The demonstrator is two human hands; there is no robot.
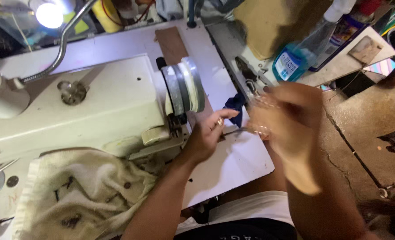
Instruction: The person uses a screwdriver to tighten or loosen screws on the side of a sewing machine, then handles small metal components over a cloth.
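Dark blue cloth (pixel 235 106) lies crumpled at frame centre, just right of our sewing machine (pixel 95 106); our left hand (pixel 206 135) pinches a thin metal tool (pixel 235 130); our right hand (pixel 286 120) blurs, grip indiscernible.

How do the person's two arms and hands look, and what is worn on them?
Both forearms are bare, with no sleeves, gloves or watch in view. The left hand wears a gold-coloured ring on one finger. The right hand is blurred, so any ring or other detail there cannot be told.
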